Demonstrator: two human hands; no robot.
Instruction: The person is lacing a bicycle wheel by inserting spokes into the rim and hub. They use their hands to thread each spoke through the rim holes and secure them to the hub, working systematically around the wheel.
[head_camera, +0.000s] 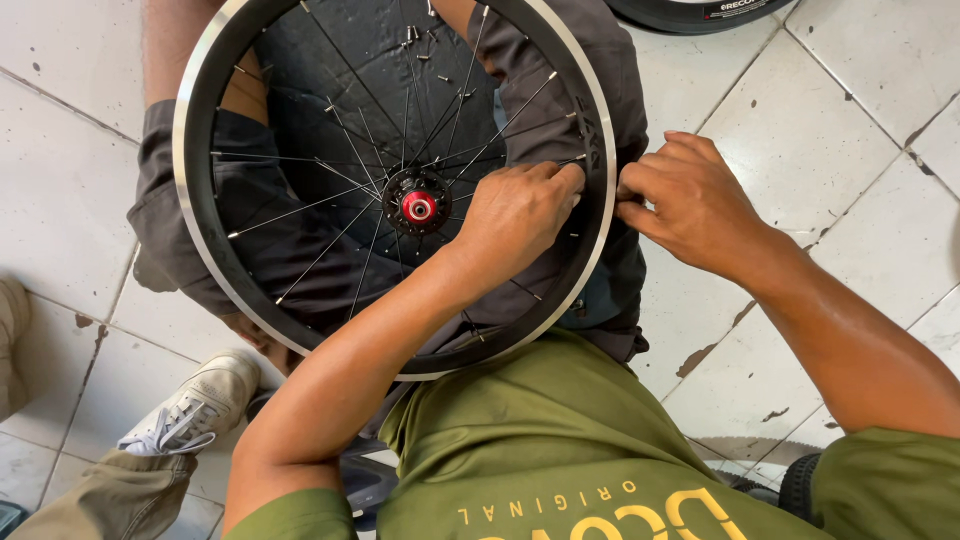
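While the wheel (300, 160) lies flat across the lap, left hand (515, 210) reaches inside the rim (598, 150), fingers pinching a spoke end; right hand (690, 205) pinches the rim's outer edge, open tile (830, 130) just beyond

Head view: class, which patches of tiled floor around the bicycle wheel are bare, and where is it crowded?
Bare tiles: left of the wheel rim, and right of the right hand. Crowded: inside the rim, where the left hand sits among spokes; and lower left, by the white shoe.
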